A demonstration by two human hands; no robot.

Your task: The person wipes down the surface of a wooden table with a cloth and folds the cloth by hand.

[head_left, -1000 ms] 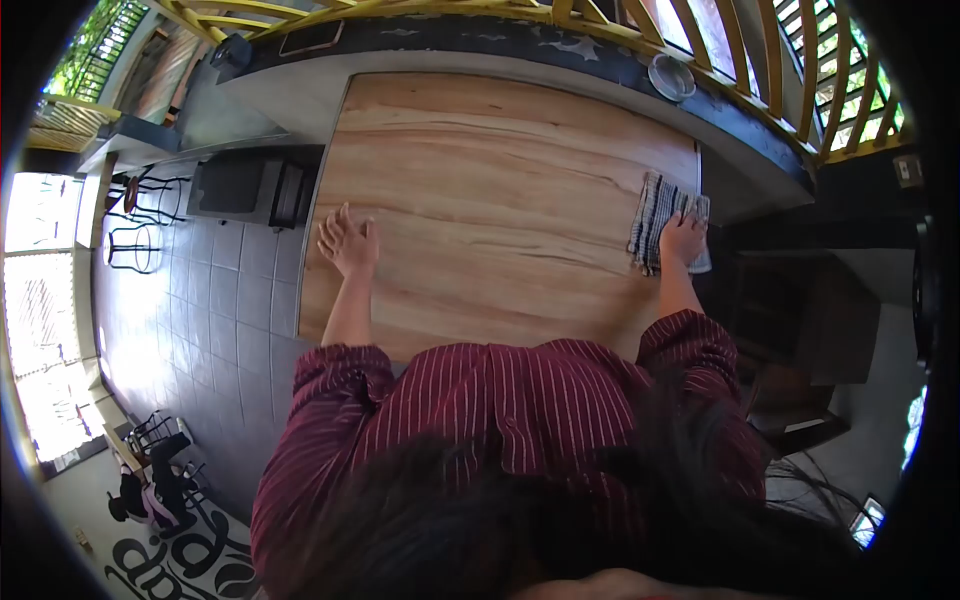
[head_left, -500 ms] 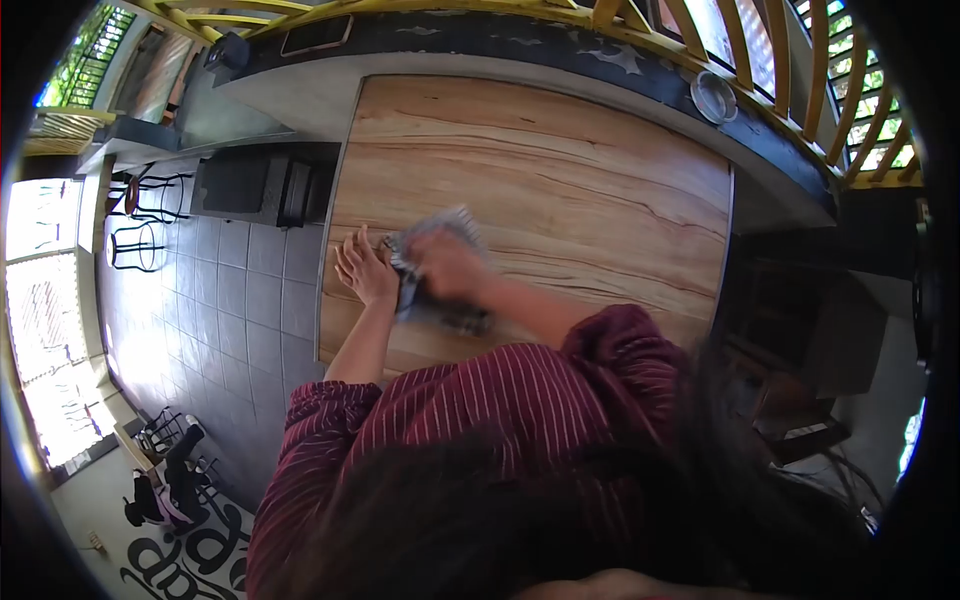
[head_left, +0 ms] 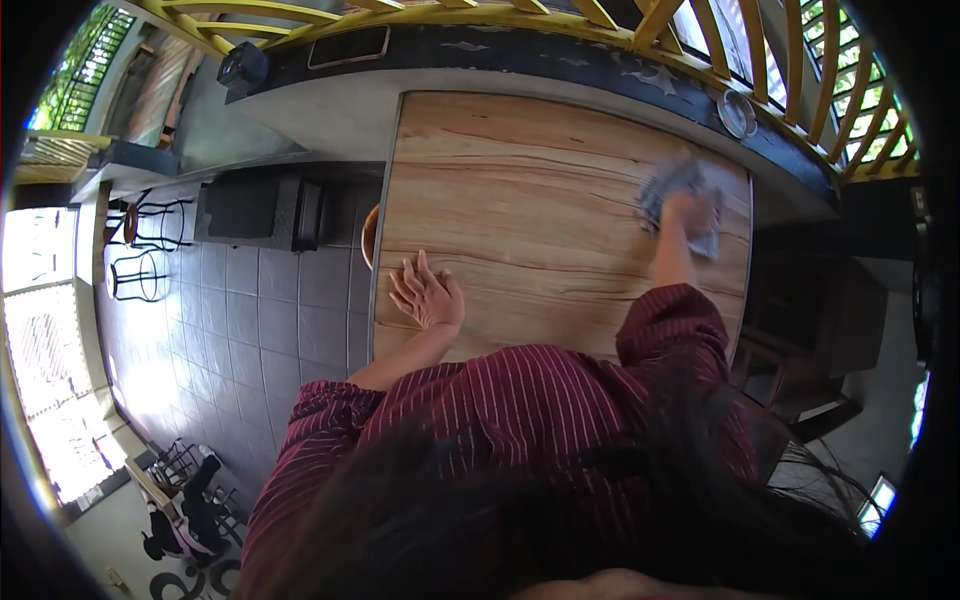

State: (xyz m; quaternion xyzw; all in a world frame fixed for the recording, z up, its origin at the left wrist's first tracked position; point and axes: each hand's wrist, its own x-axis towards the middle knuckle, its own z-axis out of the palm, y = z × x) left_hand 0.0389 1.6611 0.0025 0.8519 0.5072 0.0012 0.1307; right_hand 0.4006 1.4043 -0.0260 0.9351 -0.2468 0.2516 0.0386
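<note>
Wiping looks like the step in hand. The right grip (head_left: 690, 213) is on a soft, grey, patterned cloth (head_left: 662, 183), which pokes out around it on the flat, brown wooden surface (head_left: 540, 220). That part is blurry, so I cannot tell if the right grip pinches the cloth or just presses it. The left grip (head_left: 428, 295) is spread out and holds nothing, well apart from the right grip. Another wipe would call for a firm, flat push.

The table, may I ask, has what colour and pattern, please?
The table is light brown with darker, wavy wood-grain lines; see the head view.
</note>
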